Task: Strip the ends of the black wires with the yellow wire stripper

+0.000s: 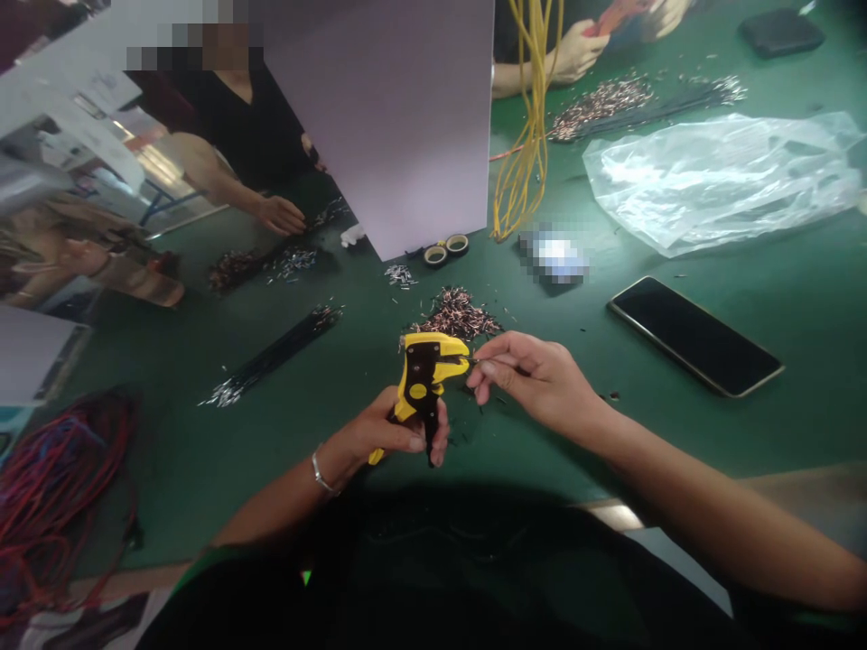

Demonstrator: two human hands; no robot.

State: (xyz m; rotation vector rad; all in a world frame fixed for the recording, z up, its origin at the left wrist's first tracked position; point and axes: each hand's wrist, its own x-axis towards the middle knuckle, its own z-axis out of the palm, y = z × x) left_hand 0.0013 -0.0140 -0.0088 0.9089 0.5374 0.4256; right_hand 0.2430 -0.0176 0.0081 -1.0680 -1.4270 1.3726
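My left hand (399, 429) is wrapped round the handles of a yellow and black wire stripper (420, 370), its jaws facing right. In a pinch of thumb and fingers, my right hand (518, 366) has a short dark wire (479, 360) whose end is at the stripper's jaws; whether the jaws clamp it I cannot tell. Just beyond the tool lies a heap of short wires with copper-coloured ends (457, 311). To the left is a bundle of black wires (277, 352) with silvery tips.
A phone (696, 336) and a clear plastic bag (718, 181) lie on the right. Two tape rolls (447, 250) sit by an upright pale panel (413, 117). Yellow wires (532, 117) hang beside it. Red cables (60, 469) are coiled at left. Other people's hands (281, 215) work across the green table.
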